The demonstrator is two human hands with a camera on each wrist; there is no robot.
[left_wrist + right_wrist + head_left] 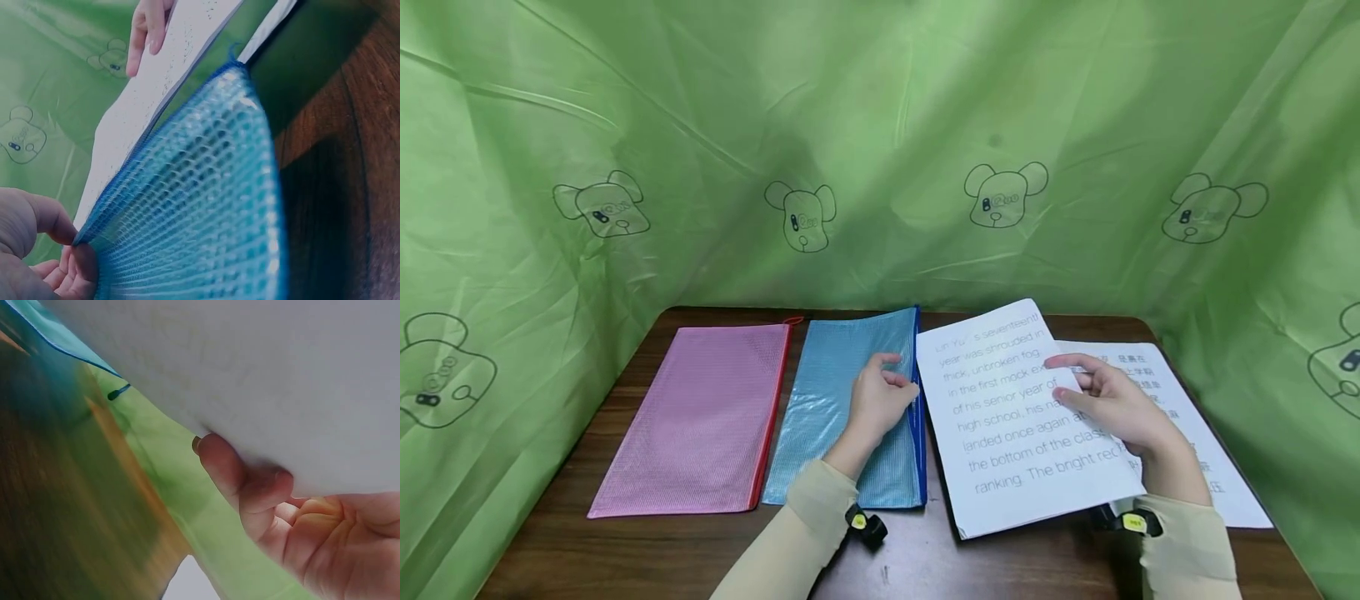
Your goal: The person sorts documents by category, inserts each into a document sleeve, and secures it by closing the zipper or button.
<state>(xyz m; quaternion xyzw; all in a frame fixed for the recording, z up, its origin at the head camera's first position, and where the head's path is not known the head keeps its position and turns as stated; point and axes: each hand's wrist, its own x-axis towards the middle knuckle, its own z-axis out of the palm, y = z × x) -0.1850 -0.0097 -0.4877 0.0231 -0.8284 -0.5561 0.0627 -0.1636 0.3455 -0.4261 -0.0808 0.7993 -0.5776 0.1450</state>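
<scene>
Right grip (1108, 406) pinches a page (1000, 433), masking words; another sheet (1176, 408) lies part-hidden.

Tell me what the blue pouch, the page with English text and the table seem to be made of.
Blue pouch: likely flexible plastic with embedded mesh, glossy; a grid pattern and bright highlights show.
Page with English text: probably matte white paper, judging by its thin edge and print.
Table: dark brown wood or wood-look laminate, slightly shiny; grain shows, but which is unclear.
</scene>
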